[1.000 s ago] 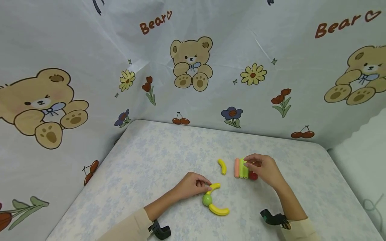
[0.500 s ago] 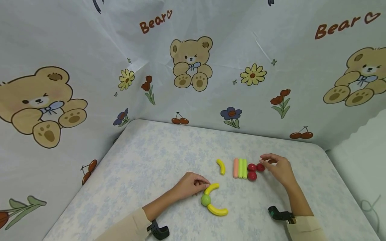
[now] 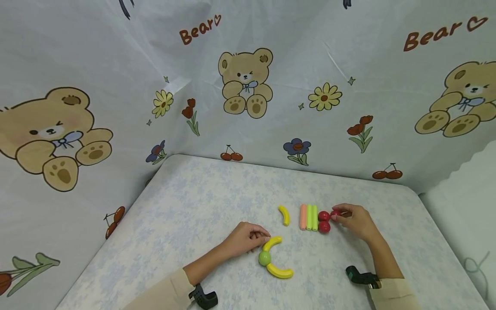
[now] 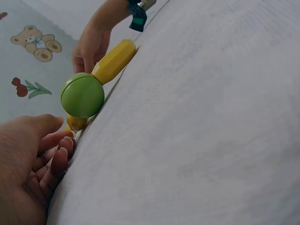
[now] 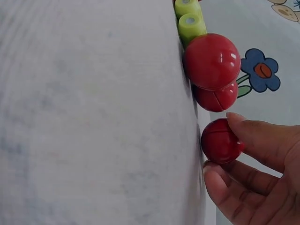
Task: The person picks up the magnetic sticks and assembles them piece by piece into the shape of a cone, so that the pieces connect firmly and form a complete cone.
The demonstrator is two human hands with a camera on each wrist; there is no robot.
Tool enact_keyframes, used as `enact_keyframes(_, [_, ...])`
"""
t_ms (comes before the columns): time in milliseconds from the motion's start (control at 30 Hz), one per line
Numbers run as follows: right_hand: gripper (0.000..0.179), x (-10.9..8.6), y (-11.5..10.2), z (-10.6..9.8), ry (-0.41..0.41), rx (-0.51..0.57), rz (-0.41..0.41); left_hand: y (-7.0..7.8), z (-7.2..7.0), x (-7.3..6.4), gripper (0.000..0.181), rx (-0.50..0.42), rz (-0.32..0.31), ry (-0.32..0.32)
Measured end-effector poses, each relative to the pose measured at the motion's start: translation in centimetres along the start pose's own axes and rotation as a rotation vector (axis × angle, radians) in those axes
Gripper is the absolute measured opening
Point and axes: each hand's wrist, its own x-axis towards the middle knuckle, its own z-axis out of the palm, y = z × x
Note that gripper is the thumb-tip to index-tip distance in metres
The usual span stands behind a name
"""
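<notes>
My right hand (image 3: 356,219) pinches a small red ball (image 5: 221,140) between thumb and fingers, low over or on the tabletop. Two other red balls (image 3: 324,227) sit just left of it, beside two light green sticks (image 3: 311,217) and a pink stick (image 3: 303,217). With fingers loosely bent, my left hand (image 3: 245,238) rests by the upper yellow curved piece (image 3: 272,243), a toy banana shape; whether the fingertips touch it I cannot tell. That piece meets a green ball (image 4: 82,96), and a second yellow curved piece (image 3: 280,271) extends from the ball's lower side.
A smaller yellow curved piece (image 3: 284,215) lies alone between the yellow-and-green group and the sticks. The pale patterned tabletop (image 3: 217,189) ends at a bear-printed cloth (image 3: 248,137) at the back and left.
My right hand has moved right from over the sticks and red balls to the rightmost red ball, and its fingers have closed on that ball. My left hand stays nearly still.
</notes>
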Motion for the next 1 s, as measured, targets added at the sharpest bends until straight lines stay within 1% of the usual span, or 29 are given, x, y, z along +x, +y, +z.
enact_keyframes(100, [0.038, -0.1, -0.4, -0.3, 0.063, -0.033, -0.034, 0.0, 0.0, 0.0, 0.014, -0.004, 0.003, 0.0])
enact_keyframes(200, [0.043, -0.1, -1.2, -0.5, 0.118, -0.042, -0.064, -0.1, 0.0, 0.0, 0.014, -0.009, 0.002, -0.003])
enact_keyframes(267, [0.046, -0.1, -1.9, -0.6, 0.129, -0.026, -0.077, -0.1, 0.0, 0.0, 0.014, -0.014, -0.001, -0.004])
enact_keyframes(367, [0.046, -0.3, -3.1, -0.5, 0.118, 0.002, -0.091, -0.1, 0.0, -0.1, 0.014, -0.026, -0.005, -0.006])
enact_keyframes(533, [0.042, -0.7, -4.8, 0.3, 0.067, 0.048, -0.107, 0.3, 0.1, -0.4, 0.016, -0.046, -0.012, -0.012])
enact_keyframes(633, [0.037, -1.1, -5.7, 0.8, 0.03, 0.058, -0.137, 0.4, 0.2, -0.6, 0.016, -0.046, -0.02, -0.009])
enact_keyframes(733, [0.034, -1.4, -6.7, 1.2, -0.022, 0.07, -0.18, 0.4, 0.2, -0.6, 0.015, -0.037, -0.022, -0.008])
enact_keyframes(833, [0.032, -1.6, -7.5, 1.6, -0.093, 0.101, -0.22, 0.3, 0.2, -0.4, 0.015, -0.036, -0.015, -0.009])
enact_keyframes(1000, [0.032, -1.7, -8.3, 2.3, -0.195, 0.15, -0.277, 0.3, 0.1, -0.1, 0.015, -0.028, -0.021, -0.013])
